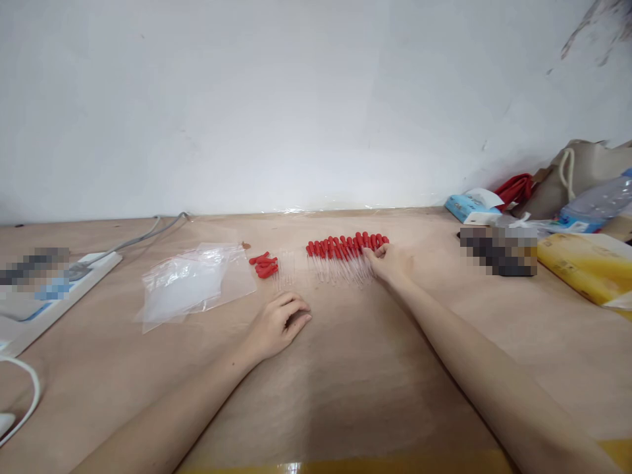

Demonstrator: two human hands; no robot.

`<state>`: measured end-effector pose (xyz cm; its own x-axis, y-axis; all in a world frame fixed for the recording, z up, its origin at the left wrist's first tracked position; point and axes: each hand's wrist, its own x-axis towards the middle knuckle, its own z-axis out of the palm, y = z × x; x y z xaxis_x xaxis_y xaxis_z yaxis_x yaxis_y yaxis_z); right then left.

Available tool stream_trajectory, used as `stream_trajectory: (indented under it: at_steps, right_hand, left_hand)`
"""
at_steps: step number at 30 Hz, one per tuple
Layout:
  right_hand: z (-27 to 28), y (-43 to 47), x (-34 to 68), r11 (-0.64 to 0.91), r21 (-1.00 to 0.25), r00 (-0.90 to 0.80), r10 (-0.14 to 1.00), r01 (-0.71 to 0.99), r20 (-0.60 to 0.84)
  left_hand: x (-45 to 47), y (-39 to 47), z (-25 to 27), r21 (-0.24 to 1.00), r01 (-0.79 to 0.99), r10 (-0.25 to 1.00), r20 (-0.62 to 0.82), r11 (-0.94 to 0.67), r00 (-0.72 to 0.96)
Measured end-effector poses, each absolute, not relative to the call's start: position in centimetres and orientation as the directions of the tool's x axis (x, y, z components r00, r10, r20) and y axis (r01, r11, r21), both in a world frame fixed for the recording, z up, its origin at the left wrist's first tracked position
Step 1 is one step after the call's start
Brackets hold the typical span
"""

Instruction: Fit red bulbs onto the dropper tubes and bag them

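A row of droppers (340, 249) with red rubber bulbs and thin clear tubes lies on the brown tabletop, bulbs toward the wall. At the right end of this row, my right hand (388, 262) has its fingers closed on a dropper, partly hidden by the fingers. My left hand (282, 322) rests on the table in front, loosely curled with thumb and fingers apart, holding nothing. Just beyond it are several loose clear tubes (284, 266) side by side. Left of those tubes sits a small pile of loose red rubber bulbs (266, 268).
Clear zip bags (185, 283) lie flat at left, near a white power strip (93, 276) with a grey cable. On the right are a blue tissue pack (471, 207), a blurred dark object (498, 253), a yellow package (577, 266) and a plastic bottle (597, 201). A wall (296, 105) stands behind.
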<state>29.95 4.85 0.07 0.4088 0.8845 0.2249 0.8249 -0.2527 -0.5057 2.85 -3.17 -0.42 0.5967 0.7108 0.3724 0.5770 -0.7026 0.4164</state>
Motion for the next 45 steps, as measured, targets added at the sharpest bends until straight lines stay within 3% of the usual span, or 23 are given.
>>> stream_trajectory:
  at_steps: [4,9,13,17,26,31,35,40,45]
  right_hand:
    - [1.4,3.0,27.3,-0.087,-0.42,0.243,0.911,0.903,0.333]
    - [1.7,1.5,21.5,0.167,-0.292,-0.058,0.936,0.942,0.348]
    - [1.2,2.3,18.1,0.18,-0.194,-0.114,0.943,0.964,0.311]
    - [1.2,3.4,16.8,0.163,-0.134,-0.123,0.956,0.978,0.265]
    - [1.1,3.7,16.5,0.147,-0.161,-0.113,0.973,0.976,0.203]
    - [1.3,2.2,18.1,0.185,-0.156,-0.134,0.947,0.97,0.291]
    - [1.2,-0.1,20.7,0.303,-0.187,-0.21,0.892,0.934,0.4]
    - [0.0,-2.4,24.4,0.498,-0.368,-0.339,0.843,0.785,0.417]
    - [-0.7,-3.6,26.1,0.582,-0.417,-0.346,0.784,0.698,0.515]
  left_hand:
    - [3.0,-2.9,-0.5,0.377,0.613,0.718,0.427,-0.694,0.55]
    - [2.4,-1.9,-0.8,0.293,0.802,0.773,0.562,-0.52,0.295]
    - [0.5,-0.2,-0.8,0.262,0.887,0.737,0.666,-0.379,0.118]
    - [-1.5,1.8,-1.0,0.315,0.884,0.719,0.695,-0.345,0.033]
    - [-1.9,2.8,-1.2,0.272,0.843,0.716,0.675,-0.464,0.176]
    - [-1.8,2.2,-1.0,0.235,0.875,0.729,0.662,-0.423,0.174]
    - [-1.6,1.8,-0.8,0.234,0.908,0.768,0.627,-0.347,0.132]
    - [-1.5,1.6,-0.7,0.253,0.916,0.761,0.644,-0.313,0.082]
    - [-1.2,1.3,-0.6,0.315,0.885,0.75,0.66,-0.342,0.055]
